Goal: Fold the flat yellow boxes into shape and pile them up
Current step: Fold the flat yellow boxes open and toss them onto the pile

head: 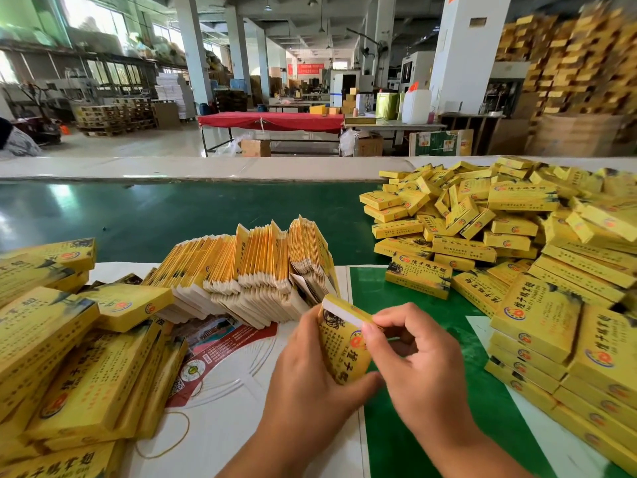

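Both hands grasp one yellow box (341, 343) near centre: left hand (306, 367) cradles it, right hand (413, 360) pinches its end flap. Flat boxes (248, 270) wait behind; many folded boxes (499, 236) lie heaped right, so work looks partway done.

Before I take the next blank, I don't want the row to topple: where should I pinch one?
Judging by the pose, pinch the upright yellow top edge of the rightmost blank from above; the row stands on edge, leaning, tops fanned apart.
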The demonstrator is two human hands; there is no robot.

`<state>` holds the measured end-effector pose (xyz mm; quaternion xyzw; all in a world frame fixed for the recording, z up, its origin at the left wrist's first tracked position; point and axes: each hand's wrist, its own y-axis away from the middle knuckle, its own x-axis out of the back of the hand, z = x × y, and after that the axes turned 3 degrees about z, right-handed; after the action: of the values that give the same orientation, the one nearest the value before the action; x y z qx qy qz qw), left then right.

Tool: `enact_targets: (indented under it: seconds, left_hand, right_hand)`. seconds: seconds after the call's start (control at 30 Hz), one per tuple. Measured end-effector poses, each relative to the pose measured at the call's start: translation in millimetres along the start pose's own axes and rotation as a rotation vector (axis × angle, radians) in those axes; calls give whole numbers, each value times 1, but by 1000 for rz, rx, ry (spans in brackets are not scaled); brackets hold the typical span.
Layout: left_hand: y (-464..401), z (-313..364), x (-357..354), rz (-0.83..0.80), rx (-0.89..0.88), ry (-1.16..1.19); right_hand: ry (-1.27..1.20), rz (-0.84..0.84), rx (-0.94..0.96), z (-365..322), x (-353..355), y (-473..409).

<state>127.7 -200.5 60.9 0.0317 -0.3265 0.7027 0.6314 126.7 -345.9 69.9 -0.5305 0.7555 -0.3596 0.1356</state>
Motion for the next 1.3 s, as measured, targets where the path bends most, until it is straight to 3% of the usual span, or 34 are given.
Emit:
enact_targets:
  seconds: [0.17, 0.47, 0.77, 0.97, 1.13, 1.3]
  left_hand:
    - [-1, -1, 0, -1, -83, -227]
    - [0, 4, 3, -39, -142, -322]
    - [1, 2, 2, -62, -132, -364]
    - [2, 3, 2, -37, -103, -231]
    - [1, 3, 1, -4, -72, -122]
    - [-4, 9, 10, 34, -254, -13]
  right_hand:
    - [-39, -59, -115, -7, -2, -3]
    - [-113, 23, -182, -8, 3, -5]
    - [80, -76, -37, -6, 8, -8]
    - [279, -142, 258, -17, 5, -7]
    - [282, -170, 255, -10, 2, -6]
    - [214, -136, 247, -4, 11, -12]
